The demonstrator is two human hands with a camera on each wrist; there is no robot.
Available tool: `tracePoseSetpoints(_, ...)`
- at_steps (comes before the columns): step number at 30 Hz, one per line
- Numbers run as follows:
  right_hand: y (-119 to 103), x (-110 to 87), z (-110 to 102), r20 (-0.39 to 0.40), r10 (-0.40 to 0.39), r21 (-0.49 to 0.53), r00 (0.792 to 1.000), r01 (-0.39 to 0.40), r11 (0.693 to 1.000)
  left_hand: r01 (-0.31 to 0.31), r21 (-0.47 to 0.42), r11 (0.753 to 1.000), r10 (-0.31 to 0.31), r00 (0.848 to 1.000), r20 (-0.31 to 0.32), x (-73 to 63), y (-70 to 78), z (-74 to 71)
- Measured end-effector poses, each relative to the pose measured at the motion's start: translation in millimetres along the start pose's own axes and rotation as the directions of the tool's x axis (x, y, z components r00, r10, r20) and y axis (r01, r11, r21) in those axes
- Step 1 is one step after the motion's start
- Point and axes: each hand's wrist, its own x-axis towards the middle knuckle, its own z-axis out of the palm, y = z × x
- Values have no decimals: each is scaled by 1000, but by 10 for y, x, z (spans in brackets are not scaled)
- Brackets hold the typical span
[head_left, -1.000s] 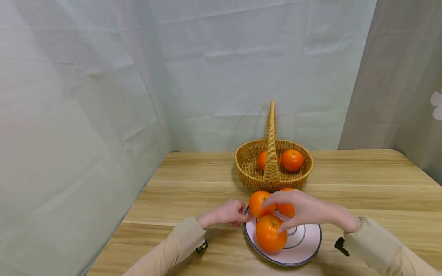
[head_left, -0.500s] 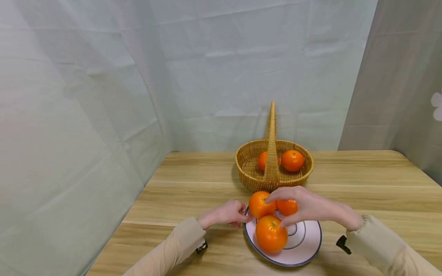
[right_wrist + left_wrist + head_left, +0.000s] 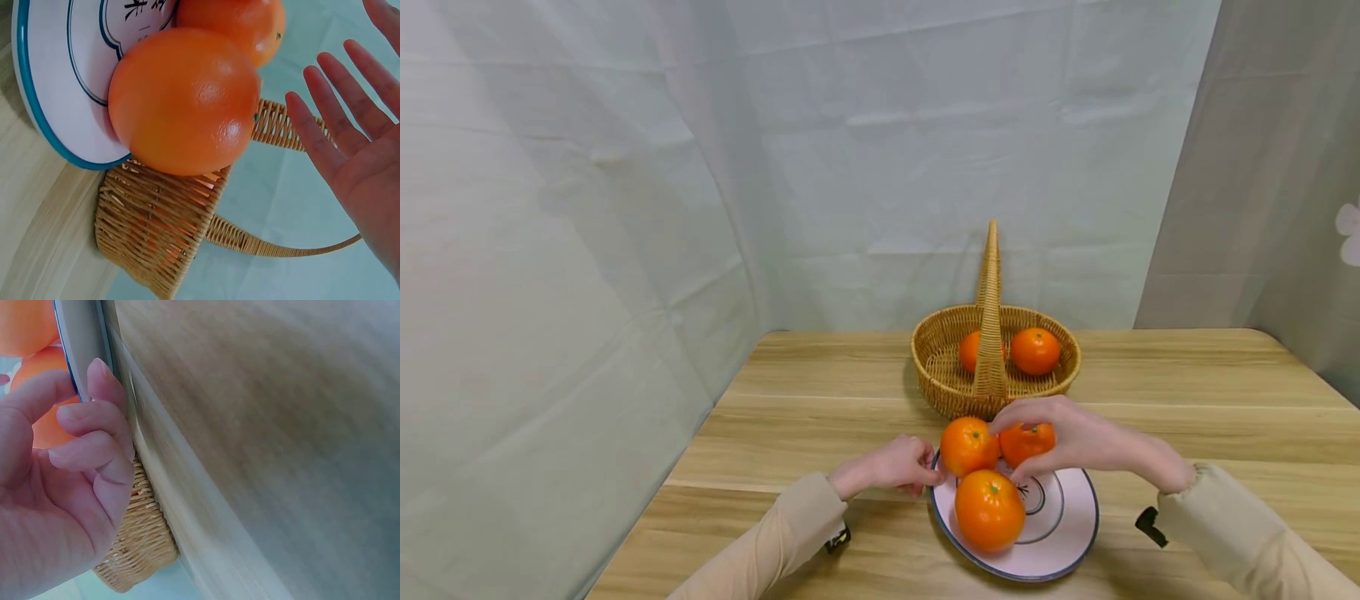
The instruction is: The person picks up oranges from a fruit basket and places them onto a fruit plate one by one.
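Note:
Three oranges sit on a white plate (image 3: 1063, 537) with a dark blue rim: one at the front (image 3: 989, 510), one at the back left, and a back right orange (image 3: 1021, 447). My left hand (image 3: 898, 463) pinches the plate's left rim between thumb and index finger, the other fingers curled, as the left wrist view shows. Above the back right orange my right hand (image 3: 1078, 435) hovers with thumb and fingers apart, partly covering it in the head view. In the right wrist view, the fingers (image 3: 340, 112) spread out with a gap to the nearest orange (image 3: 184, 103).
Right behind the plate stands a wicker basket (image 3: 943, 395) with a tall handle (image 3: 991, 292). Two more oranges lie inside, one on the right (image 3: 1035, 351) and one half behind the handle. A pale cloth (image 3: 880, 167) hangs behind the wooden table (image 3: 827, 375).
My right hand has shifted slightly back and right, from over the front and back left oranges to over the back right one. My left hand and the oranges have stayed put.

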Motion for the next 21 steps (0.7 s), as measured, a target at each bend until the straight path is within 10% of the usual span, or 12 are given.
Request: tracePoseSetpoints(21,115,-82,-174,-73,127,-40,989,-130,991,9,-14,1000,-9,1000,13,-3,8,-7)
